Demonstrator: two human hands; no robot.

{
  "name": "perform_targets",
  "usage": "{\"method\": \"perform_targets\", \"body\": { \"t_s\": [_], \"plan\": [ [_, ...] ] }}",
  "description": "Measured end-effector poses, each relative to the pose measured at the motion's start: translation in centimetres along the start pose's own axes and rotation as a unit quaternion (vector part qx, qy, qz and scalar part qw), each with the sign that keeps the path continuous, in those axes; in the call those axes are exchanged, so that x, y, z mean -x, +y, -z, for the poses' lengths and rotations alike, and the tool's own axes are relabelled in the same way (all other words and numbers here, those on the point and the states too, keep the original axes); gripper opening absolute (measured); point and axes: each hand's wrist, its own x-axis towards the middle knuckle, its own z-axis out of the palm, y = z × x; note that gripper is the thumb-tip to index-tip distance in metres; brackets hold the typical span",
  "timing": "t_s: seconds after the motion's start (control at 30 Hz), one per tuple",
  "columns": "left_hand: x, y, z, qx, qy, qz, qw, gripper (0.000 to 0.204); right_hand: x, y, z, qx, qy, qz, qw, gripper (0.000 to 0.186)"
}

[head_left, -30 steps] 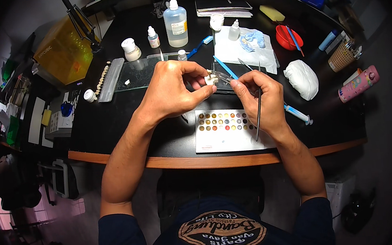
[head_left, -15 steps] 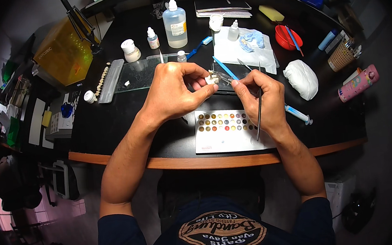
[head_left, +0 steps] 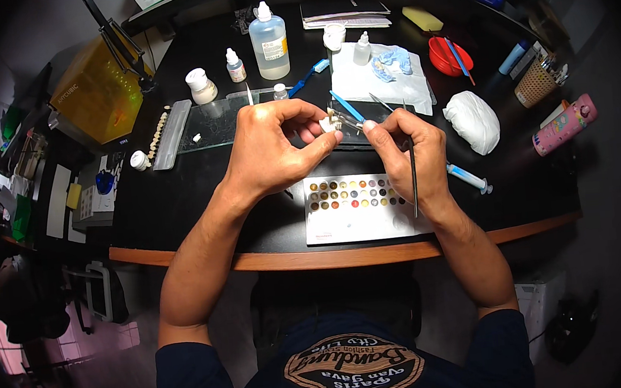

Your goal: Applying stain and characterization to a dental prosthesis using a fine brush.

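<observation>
My left hand point(head_left: 265, 153) pinches a small tooth-coloured dental piece point(head_left: 329, 123) between thumb and fingertips, above the middle of the desk. My right hand point(head_left: 413, 153) is closed on a slim shiny instrument point(head_left: 351, 122), which looks like tweezers; its tip reaches the dental piece. I cannot tell whether it touches. A thin dark handle point(head_left: 414, 188), like a brush's, also runs through the right hand's fingers, almost upright. Below both hands lies a white palette point(head_left: 351, 225) with rows of coloured round wells, partly covered by my right hand.
A glass slab point(head_left: 210, 125) with a small white piece lies left of my hands. Bottles, among them a large clear one point(head_left: 270, 44), stand behind. White tissue point(head_left: 352, 78), a red bowl point(head_left: 444, 65), a white bundle point(head_left: 473, 124) and a syringe point(head_left: 469, 177) are to the right.
The dark handle in my right hand has swung nearer to upright. Both hands stay together at the dental piece; the whole view has shifted slightly.
</observation>
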Motion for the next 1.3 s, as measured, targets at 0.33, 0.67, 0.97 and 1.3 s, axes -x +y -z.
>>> {"method": "perform_targets", "body": {
  "t_s": [0.33, 0.67, 0.97, 1.3],
  "plan": [
    [0.17, -0.5, -0.69, 0.012, 0.056, -0.063, 0.996, 0.021, -0.13, 0.03, -0.1, -0.037, 0.012, -0.015, 0.999, 0.027],
    [0.14, 0.09, -0.66, -0.01, 0.023, -0.075, 0.997, 0.024, -0.24, 0.37, -0.13, -0.007, 0.031, -0.007, 0.999, 0.034],
    [0.11, -0.02, -0.84, -0.011, 0.039, -0.072, 0.997, 0.024, -0.26, 0.4, 0.15, -0.005, 0.031, 0.001, 1.0, 0.036],
    [0.13, -0.19, -0.81, -0.011, 0.035, -0.068, 0.997, 0.023, -0.23, 0.17, 0.03, -0.012, 0.039, -0.009, 0.999, 0.035]
  ]
}}
